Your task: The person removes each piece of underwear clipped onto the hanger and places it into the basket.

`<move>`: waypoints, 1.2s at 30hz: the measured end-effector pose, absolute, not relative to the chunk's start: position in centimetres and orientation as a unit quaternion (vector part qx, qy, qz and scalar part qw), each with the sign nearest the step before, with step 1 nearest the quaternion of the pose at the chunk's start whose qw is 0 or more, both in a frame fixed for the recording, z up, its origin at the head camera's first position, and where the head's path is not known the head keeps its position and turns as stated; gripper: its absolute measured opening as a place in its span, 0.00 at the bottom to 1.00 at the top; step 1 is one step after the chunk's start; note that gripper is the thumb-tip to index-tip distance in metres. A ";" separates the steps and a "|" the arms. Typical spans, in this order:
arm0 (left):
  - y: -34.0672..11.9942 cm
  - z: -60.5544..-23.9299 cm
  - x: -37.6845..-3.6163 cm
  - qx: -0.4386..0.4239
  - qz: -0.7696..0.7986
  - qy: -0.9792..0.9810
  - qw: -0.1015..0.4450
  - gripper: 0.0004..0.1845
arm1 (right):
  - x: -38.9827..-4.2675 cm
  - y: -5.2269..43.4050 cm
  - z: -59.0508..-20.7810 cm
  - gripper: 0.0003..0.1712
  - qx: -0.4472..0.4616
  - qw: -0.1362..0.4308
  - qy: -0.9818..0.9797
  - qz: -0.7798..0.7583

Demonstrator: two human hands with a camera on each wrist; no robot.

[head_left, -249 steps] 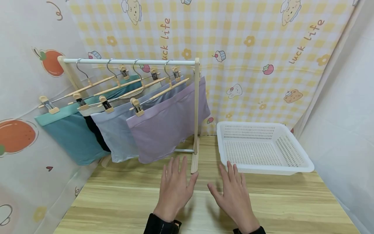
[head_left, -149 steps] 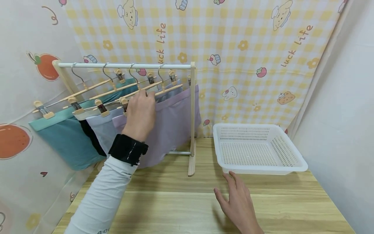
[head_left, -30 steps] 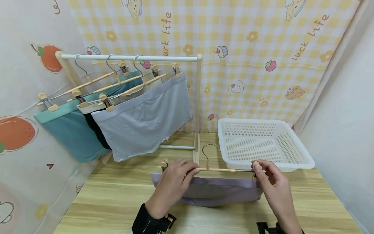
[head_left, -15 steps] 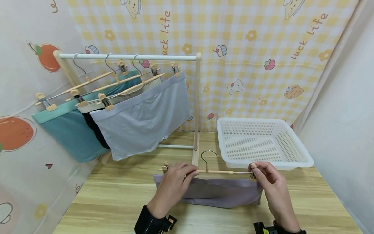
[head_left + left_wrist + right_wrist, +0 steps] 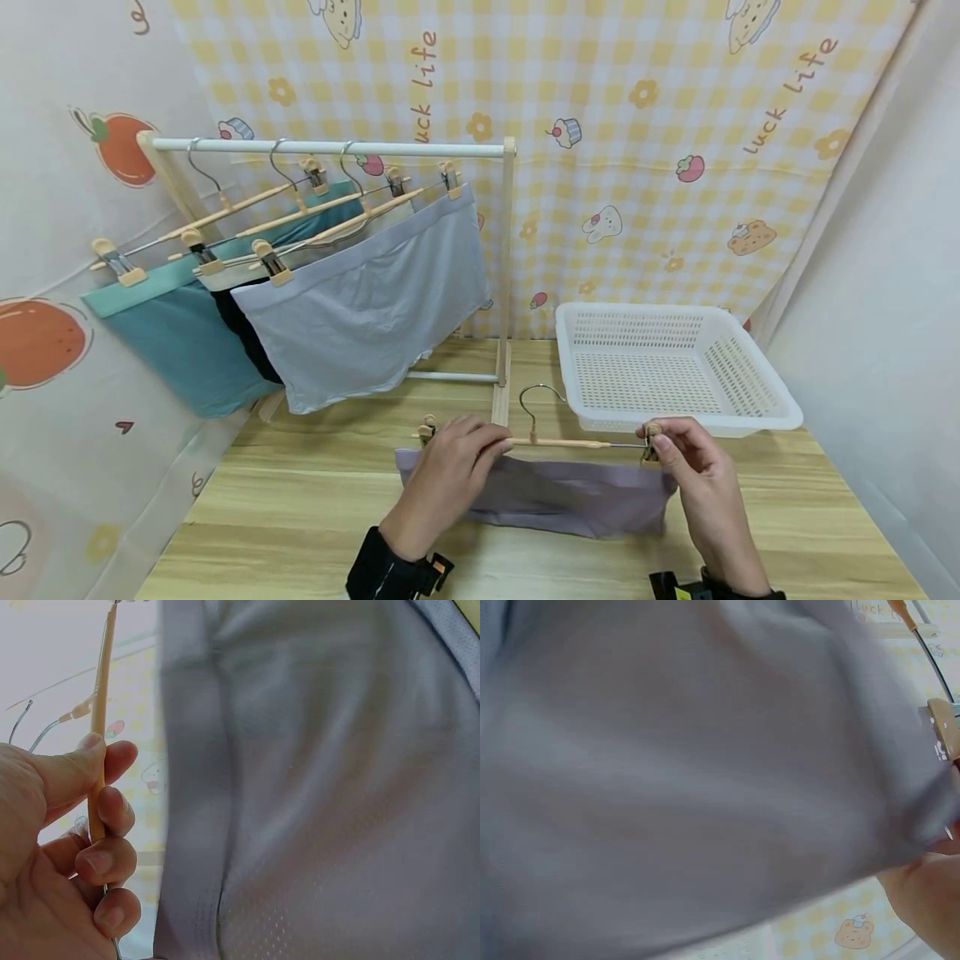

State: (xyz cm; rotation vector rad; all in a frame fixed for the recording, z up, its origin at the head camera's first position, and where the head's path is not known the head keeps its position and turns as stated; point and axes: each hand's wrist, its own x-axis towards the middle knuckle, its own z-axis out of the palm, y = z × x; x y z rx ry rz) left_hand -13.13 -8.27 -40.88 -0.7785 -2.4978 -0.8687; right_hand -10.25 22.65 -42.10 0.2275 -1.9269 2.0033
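Gripping the wooden hanger [image 5: 558,440] with my left hand [image 5: 450,475] curled round its bar and my right hand [image 5: 686,467] pinching its end clip [image 5: 651,444], I hold the lilac garment [image 5: 555,500] over the desk [image 5: 300,517], just beside the white basket [image 5: 772,408].

The lilac cloth [image 5: 551,500] and its hanger [image 5: 555,440] have left the rack [image 5: 330,148] for the table, lower centre. The left hand [image 5: 450,475] now grips the hanger bar; the right hand [image 5: 693,475] pinches its right clip [image 5: 651,442].
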 end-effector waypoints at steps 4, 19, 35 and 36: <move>-8.2 -41.0 -13.2 -0.284 -0.303 -0.887 0.200 0.06 | -10.3 22.6 -42.2 0.07 0.094 0.182 -0.676 0.708; -8.2 -41.0 -13.1 -0.290 -0.293 -0.882 0.228 0.05 | -10.1 22.5 -42.1 0.08 0.064 0.174 -0.672 0.717; -7.9 -40.7 -13.0 -0.289 -0.276 -0.888 0.226 0.04 | -9.4 22.5 -40.8 0.19 0.014 0.142 -0.759 0.635; -7.8 -40.8 -12.9 -0.289 -0.272 -0.890 0.224 0.04 | -9.4 22.4 -40.6 0.19 0.018 0.155 -0.772 0.616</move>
